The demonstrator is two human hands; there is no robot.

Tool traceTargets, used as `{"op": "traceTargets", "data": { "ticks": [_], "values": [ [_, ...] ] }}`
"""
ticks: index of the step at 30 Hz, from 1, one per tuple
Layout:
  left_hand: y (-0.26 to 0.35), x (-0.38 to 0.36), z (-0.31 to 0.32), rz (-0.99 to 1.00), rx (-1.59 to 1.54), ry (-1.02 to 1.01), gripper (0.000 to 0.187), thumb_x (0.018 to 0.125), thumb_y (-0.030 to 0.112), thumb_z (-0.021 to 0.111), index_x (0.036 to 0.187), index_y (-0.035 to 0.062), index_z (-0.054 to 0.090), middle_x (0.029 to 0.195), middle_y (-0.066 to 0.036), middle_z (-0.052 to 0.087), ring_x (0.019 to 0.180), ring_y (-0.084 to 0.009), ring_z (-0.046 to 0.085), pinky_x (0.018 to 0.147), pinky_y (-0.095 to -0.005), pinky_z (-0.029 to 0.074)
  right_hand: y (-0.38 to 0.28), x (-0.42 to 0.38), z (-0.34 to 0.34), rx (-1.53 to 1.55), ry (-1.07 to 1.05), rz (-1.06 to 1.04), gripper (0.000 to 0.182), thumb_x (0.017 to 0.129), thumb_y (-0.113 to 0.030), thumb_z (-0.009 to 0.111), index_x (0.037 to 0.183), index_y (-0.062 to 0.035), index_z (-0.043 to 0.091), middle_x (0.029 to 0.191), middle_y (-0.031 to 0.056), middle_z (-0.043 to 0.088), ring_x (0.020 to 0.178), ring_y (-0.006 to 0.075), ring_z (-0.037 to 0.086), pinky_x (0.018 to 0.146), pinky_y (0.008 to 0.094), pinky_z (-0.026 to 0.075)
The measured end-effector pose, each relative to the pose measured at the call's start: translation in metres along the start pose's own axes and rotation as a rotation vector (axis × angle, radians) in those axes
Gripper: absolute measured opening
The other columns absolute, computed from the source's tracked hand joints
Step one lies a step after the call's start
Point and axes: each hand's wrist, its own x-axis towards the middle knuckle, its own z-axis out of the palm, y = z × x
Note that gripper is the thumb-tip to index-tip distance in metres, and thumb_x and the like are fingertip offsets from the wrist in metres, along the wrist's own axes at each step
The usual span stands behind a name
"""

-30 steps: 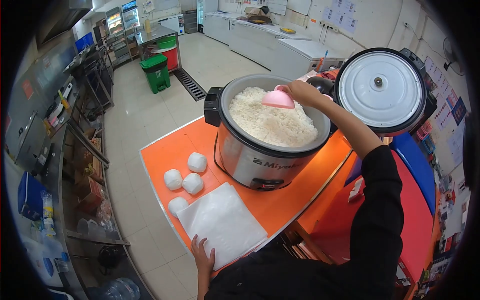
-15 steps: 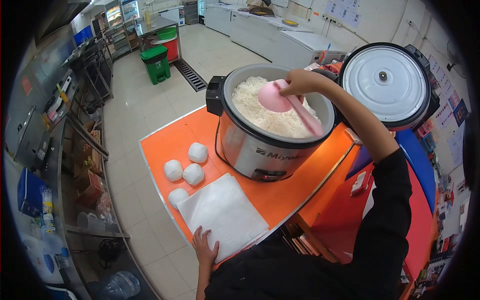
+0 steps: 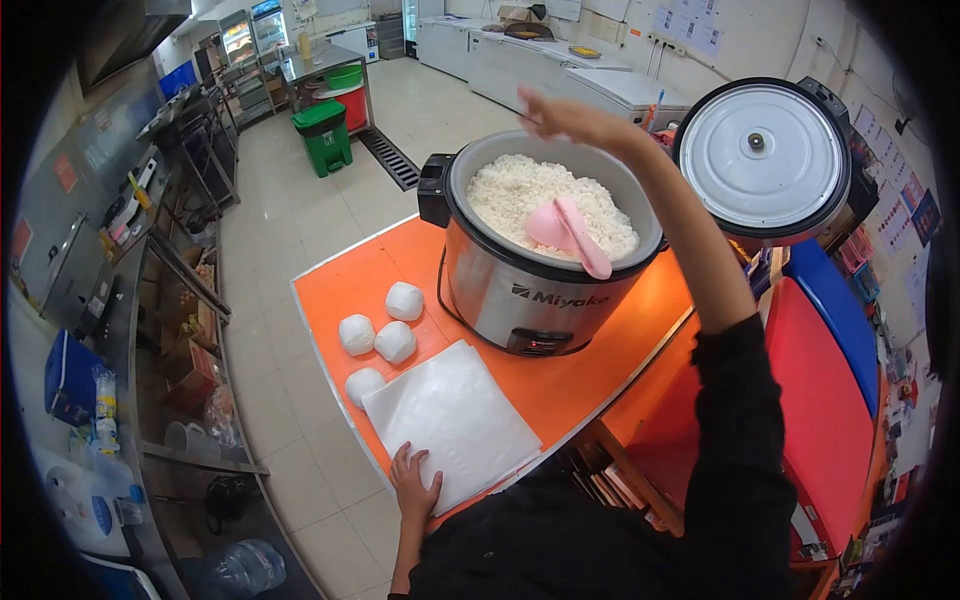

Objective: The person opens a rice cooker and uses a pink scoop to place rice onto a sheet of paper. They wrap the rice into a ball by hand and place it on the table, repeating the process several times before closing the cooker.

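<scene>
My left hand [image 3: 413, 482] lies with its fingers spread on the near left corner of a stack of white paper sheets [image 3: 455, 420]. My right hand [image 3: 575, 120], somewhat blurred, hovers above the far rim of the rice cooker [image 3: 530, 300] with fingers stretched out and nothing in it. White rice [image 3: 545, 190] fills much of the cooker's pot. On the rice rests a pink scoop [image 3: 565, 232] with a rounded bowl, its handle pointing toward the near right rim. Several round white wrapped bundles [image 3: 396, 342] sit left of the cooker, one touching the paper.
The orange table [image 3: 340, 270] carries the cooker, paper and bundles. The cooker's lid [image 3: 755, 150] stands raised at the right. Red [image 3: 830, 420] and blue [image 3: 830, 310] panels lie beyond the table on the right. A green bin [image 3: 325, 140] stands on the floor ahead.
My right hand has let go of the pink scoop, leaving it on the rice, and has moved up and away toward the far rim. My left hand stays on the paper.
</scene>
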Motion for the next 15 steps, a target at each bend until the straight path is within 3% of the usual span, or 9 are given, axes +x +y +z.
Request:
{"op": "traceTargets", "data": {
  "ticks": [1,3,5,6,7,12,15],
  "values": [
    [0.0,0.0,0.0,0.006,0.0,0.0,0.045,0.067,0.025,0.067,0.108,0.0099,0.054,0.129,-0.015,0.037,0.122,-0.0336,0.032,0.1,-0.0464,0.024,-0.034,-0.016,0.002,0.357,0.126,0.084,0.075,0.088,-0.063,0.025,0.133,-0.0038,0.037,0.129,0.0136,0.048,0.118,0.0209,0.046,0.092,0.033,0.037],
    [-0.002,-0.001,0.001,0.012,0.009,0.012,0.045,0.067,0.025,0.067,0.108,0.0103,0.054,0.129,-0.015,0.038,0.122,-0.0335,0.032,0.1,-0.0463,0.024,-0.063,-0.03,0.018,1.012,0.126,-0.256,0.079,0.086,-0.065,0.022,0.136,-0.0048,0.032,0.136,0.0146,0.04,0.127,0.0233,0.035,0.099,0.0396,0.031],
    [-0.003,-0.001,0.003,0.009,0.019,0.014,0.045,0.068,0.024,0.067,0.108,0.0107,0.054,0.13,-0.015,0.038,0.122,-0.0335,0.033,0.101,-0.046,0.025,-0.089,-0.053,0.058,1.515,0.062,-0.59,0.083,0.085,-0.067,0.021,0.139,-0.0043,0.023,0.142,0.0163,0.028,0.133,0.0259,0.026,0.102,0.0433,0.028],
    [-0.005,-0.001,0.006,0.001,0.027,0.037,0.045,0.068,0.024,0.067,0.108,0.0107,0.054,0.13,-0.015,0.038,0.122,-0.0335,0.033,0.101,-0.046,0.025,-0.098,-0.061,0.083,1.756,-0.031,-0.667,0.084,0.085,-0.067,0.021,0.141,-0.0038,0.015,0.146,0.0173,0.015,0.135,0.0272,0.019,0.103,0.0472,0.026],
    [-0.007,-0.002,0.008,-0.01,0.011,0.034,0.045,0.067,0.023,0.067,0.108,0.0108,0.054,0.13,-0.015,0.038,0.122,-0.0335,0.033,0.101,-0.0461,0.026,-0.106,-0.07,0.107,2.031,-0.168,-0.68,0.084,0.085,-0.066,0.024,0.142,-0.0043,0.011,0.147,0.0168,0.011,0.135,0.028,0.018,0.104,0.0488,0.025],
    [-0.004,-0.003,0.007,-0.01,0.068,0.028,0.043,0.065,0.014,0.063,0.108,0.0099,0.055,0.131,-0.014,0.04,0.125,-0.0319,0.033,0.103,-0.0447,0.026,-0.123,-0.085,0.169,2.324,-0.367,-0.469,0.08,0.086,-0.065,0.02,0.143,-0.0092,0.009,0.149,0.0135,0.007,0.137,0.0234,0.011,0.106,0.0488,0.021],
    [0.0,-0.003,0.004,-0.021,0.063,0.038,0.043,0.065,0.011,0.061,0.107,0.0095,0.055,0.131,-0.013,0.042,0.125,-0.0316,0.034,0.103,-0.044,0.026,-0.126,-0.088,0.176,2.309,-0.405,-0.45,0.08,0.086,-0.066,0.017,0.143,-0.0102,0.009,0.149,0.0117,0.005,0.137,0.0213,0.01,0.108,0.0478,0.016]
  ]
}}
